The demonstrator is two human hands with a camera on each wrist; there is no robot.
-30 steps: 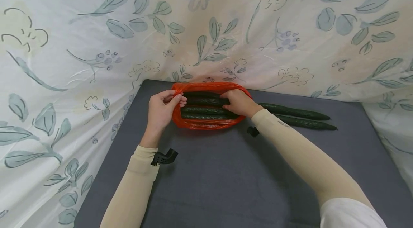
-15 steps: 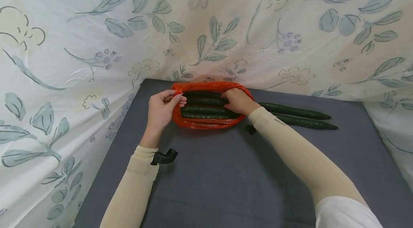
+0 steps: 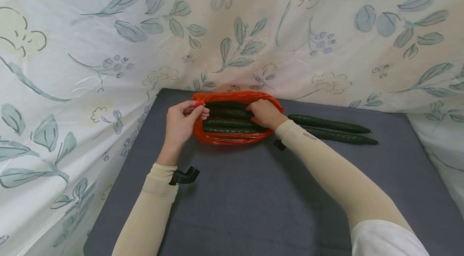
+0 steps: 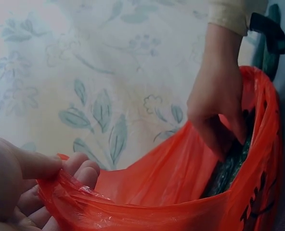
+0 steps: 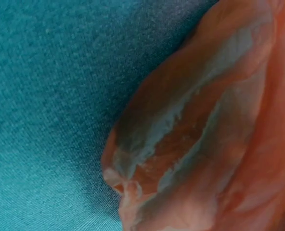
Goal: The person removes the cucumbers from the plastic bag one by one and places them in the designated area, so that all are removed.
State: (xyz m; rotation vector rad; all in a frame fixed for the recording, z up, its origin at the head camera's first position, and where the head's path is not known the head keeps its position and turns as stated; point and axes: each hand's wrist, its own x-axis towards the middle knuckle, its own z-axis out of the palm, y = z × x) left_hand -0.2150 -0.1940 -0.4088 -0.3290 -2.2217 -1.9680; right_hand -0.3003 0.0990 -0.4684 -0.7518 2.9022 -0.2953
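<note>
One left hand (image 3: 182,122) pinches the bag (image 3: 232,140) at left, best spread wide; right hand (image 3: 267,113), grip unclear, reaches the cucumbers (image 3: 232,122).

On the table (image 3: 235,203), near its far edge, you have the bag (image 3: 232,140), with the cloth (image 3: 232,34) behind it. Your left hand (image 3: 178,123) is at its left rim; your right hand (image 3: 267,113) is inside, on the right, at a cucumber. The cucumbers in the bag (image 3: 230,123) lie lengthwise side by side, the rearmost seemingly along the back wall, though shadow blurs it. To the bag's right, two loose cucumbers (image 3: 333,123) lie one before the other.
</note>
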